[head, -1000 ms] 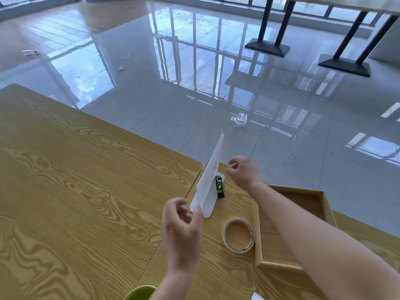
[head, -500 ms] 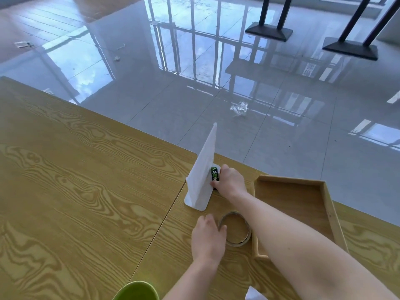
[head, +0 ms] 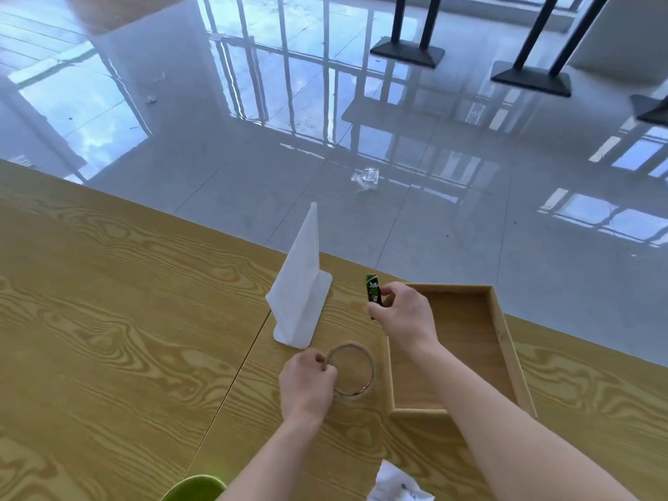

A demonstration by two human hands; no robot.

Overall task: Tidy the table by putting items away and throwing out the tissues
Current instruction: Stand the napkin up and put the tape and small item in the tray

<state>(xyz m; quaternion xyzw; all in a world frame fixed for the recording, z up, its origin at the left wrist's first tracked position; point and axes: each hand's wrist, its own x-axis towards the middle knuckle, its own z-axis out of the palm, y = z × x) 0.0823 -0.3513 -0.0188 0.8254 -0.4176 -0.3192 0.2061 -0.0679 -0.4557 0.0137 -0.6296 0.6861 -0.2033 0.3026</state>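
Observation:
My right hand (head: 405,314) grips a small green and black packet (head: 373,291) and holds it just above the table, at the left rim of the wooden tray (head: 499,332). My left hand (head: 307,383) pinches the near left edge of a clear tape roll (head: 352,370), which is tilted up off the table. A white upright sign stand (head: 302,287) stands beyond the roll. A crumpled white tissue (head: 395,484) lies at the bottom edge, partly cut off.
The wooden table (head: 108,320) stretches to the left, with a seam running past the stand. A green rounded object (head: 195,488) pokes in at the bottom edge. Beyond the far table edge is glossy floor with a clear wrapper (head: 365,178) and black table bases (head: 406,52).
My right hand picked the green packet up from beside the stand and moved it right toward the tray. My left hand closed on the tape roll and tipped it up.

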